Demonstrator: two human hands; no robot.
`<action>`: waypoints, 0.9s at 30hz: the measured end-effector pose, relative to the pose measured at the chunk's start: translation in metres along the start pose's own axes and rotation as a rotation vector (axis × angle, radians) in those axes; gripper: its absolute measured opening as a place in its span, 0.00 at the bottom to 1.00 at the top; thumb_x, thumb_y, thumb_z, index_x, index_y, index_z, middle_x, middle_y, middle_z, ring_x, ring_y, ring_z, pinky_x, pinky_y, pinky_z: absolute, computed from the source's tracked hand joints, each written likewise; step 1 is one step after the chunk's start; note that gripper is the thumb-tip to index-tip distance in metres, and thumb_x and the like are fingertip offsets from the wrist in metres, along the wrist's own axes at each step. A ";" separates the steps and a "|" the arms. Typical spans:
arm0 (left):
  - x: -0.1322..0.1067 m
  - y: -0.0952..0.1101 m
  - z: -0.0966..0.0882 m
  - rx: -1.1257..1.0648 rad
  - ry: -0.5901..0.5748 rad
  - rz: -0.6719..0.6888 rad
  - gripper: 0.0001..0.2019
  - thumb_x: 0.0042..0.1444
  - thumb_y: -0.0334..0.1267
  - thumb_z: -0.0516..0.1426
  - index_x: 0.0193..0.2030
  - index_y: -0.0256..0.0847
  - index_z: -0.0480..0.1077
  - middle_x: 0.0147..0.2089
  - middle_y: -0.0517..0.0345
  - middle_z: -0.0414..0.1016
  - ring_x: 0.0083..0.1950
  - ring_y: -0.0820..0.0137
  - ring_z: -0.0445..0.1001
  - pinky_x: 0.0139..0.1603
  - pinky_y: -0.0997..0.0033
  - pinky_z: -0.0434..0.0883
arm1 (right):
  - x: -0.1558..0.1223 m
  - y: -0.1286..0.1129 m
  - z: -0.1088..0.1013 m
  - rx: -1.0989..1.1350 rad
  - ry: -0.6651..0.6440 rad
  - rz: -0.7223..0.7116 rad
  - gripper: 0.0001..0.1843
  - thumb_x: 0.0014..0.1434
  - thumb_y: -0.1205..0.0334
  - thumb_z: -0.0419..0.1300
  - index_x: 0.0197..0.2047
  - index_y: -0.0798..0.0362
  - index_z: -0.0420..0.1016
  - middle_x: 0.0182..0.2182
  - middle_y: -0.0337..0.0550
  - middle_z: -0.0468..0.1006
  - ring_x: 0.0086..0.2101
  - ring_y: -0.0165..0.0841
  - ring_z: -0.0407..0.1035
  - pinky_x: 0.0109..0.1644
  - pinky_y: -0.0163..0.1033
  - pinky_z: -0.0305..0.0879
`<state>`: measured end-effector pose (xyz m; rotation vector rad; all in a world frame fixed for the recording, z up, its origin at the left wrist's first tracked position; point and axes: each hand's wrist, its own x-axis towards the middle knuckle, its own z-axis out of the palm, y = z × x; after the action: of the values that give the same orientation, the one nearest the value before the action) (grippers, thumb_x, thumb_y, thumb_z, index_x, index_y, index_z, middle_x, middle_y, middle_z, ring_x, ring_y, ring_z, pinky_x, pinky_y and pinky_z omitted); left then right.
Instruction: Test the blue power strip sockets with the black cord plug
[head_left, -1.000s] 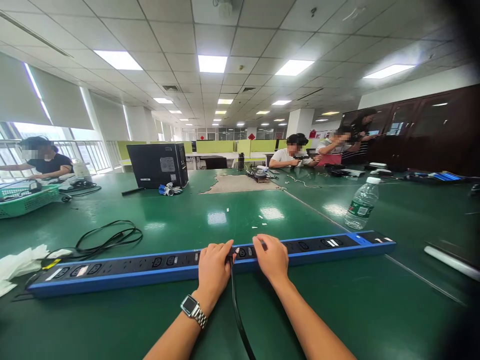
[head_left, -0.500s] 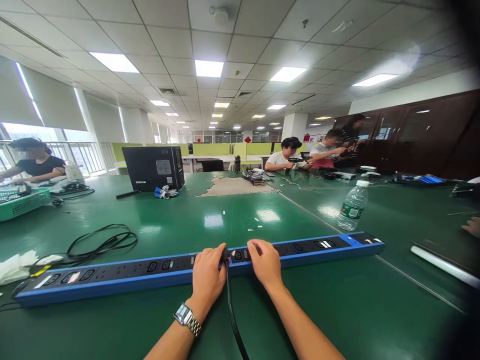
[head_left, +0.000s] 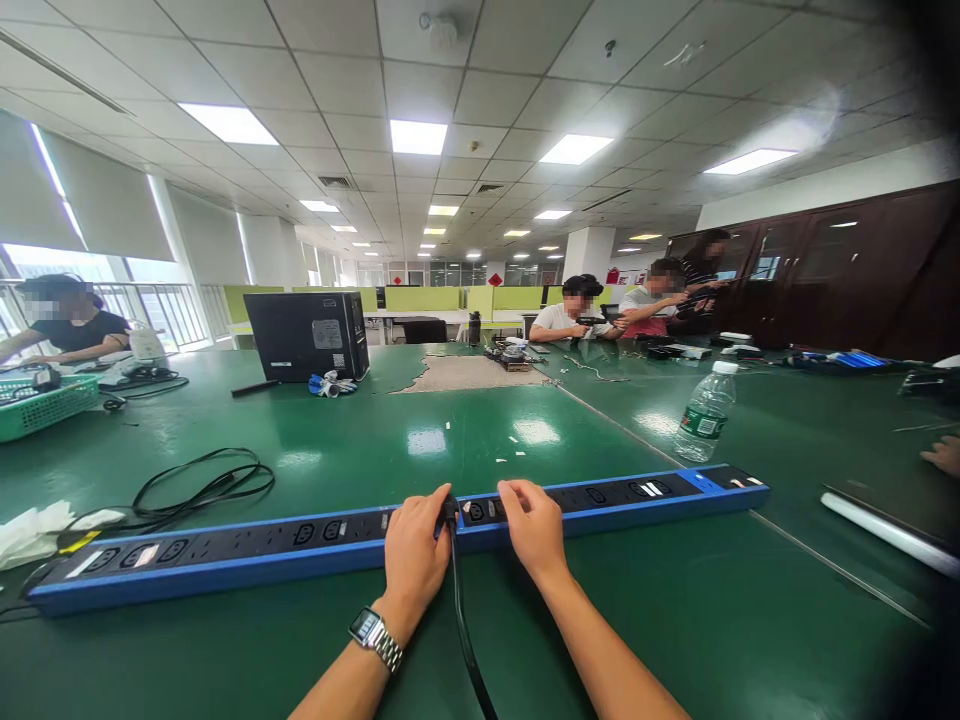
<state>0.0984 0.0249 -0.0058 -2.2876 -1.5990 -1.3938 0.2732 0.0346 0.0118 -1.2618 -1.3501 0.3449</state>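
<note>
A long blue power strip [head_left: 225,560] with black sockets lies across the green table [head_left: 450,440] in front of me. My left hand [head_left: 412,555], with a metal watch on the wrist, is closed round a black plug [head_left: 450,514] seated in the strip's middle. The plug's black cable [head_left: 466,640] runs back toward me. My right hand [head_left: 534,528] rests on top of the strip just right of the plug, fingers curled down onto it.
A water bottle [head_left: 703,412] stands right of the strip. A coiled black cable [head_left: 202,482] and white cloth [head_left: 30,530] lie at left. A black computer case [head_left: 307,335] and a green basket [head_left: 45,405] stand farther back. Other people sit at the far table edges.
The view has shifted slightly, so the strip sits a little lower and left. Both hands stay on the strip at the plug, almost unmoved.
</note>
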 end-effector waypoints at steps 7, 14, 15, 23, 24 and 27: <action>-0.002 0.000 -0.004 -0.167 0.177 -0.006 0.12 0.56 0.33 0.57 0.48 0.42 0.72 0.43 0.54 0.78 0.45 0.64 0.74 0.47 0.62 0.72 | -0.018 -0.019 0.013 0.465 -0.589 0.279 0.33 0.53 0.31 0.53 0.18 0.53 0.68 0.12 0.38 0.66 0.11 0.25 0.55 0.15 0.33 0.47; 0.000 0.007 -0.007 -0.072 0.120 0.178 0.17 0.60 0.32 0.56 0.56 0.46 0.70 0.48 0.53 0.77 0.48 0.63 0.72 0.50 0.60 0.70 | -0.020 -0.030 0.010 0.839 -0.836 0.717 0.26 0.51 0.39 0.62 0.27 0.57 0.73 0.12 0.33 0.67 0.09 0.19 0.48 0.13 0.28 0.38; -0.001 0.008 -0.007 -0.071 0.112 0.181 0.18 0.60 0.32 0.55 0.57 0.46 0.69 0.49 0.52 0.77 0.49 0.63 0.72 0.50 0.60 0.70 | -0.017 -0.031 0.008 0.898 -0.794 0.790 0.23 0.52 0.42 0.62 0.26 0.57 0.72 0.12 0.32 0.66 0.09 0.19 0.48 0.13 0.27 0.38; -0.004 0.006 -0.007 -0.109 0.161 0.134 0.14 0.61 0.34 0.55 0.54 0.44 0.70 0.50 0.51 0.75 0.52 0.63 0.71 0.53 0.58 0.70 | 0.025 -0.009 -0.037 1.109 -0.289 1.094 0.29 0.67 0.49 0.45 0.16 0.52 0.53 0.07 0.29 0.51 0.08 0.21 0.45 0.12 0.27 0.41; -0.004 0.005 -0.007 -0.114 0.164 0.130 0.14 0.61 0.33 0.55 0.53 0.44 0.70 0.49 0.51 0.75 0.52 0.63 0.71 0.53 0.59 0.70 | 0.028 -0.004 -0.044 1.090 -0.342 1.115 0.30 0.67 0.50 0.44 0.15 0.52 0.52 0.07 0.29 0.50 0.08 0.21 0.44 0.12 0.28 0.41; -0.004 0.005 -0.007 -0.127 0.167 0.127 0.13 0.60 0.33 0.55 0.52 0.43 0.71 0.48 0.52 0.75 0.51 0.64 0.71 0.52 0.59 0.70 | 0.031 0.006 -0.056 1.033 -0.459 1.157 0.31 0.67 0.50 0.44 0.13 0.52 0.51 0.06 0.29 0.48 0.07 0.21 0.42 0.11 0.29 0.43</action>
<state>0.0973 0.0168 -0.0025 -2.2241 -1.3308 -1.6474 0.3322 0.0351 0.0380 -0.9136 -0.4251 1.9349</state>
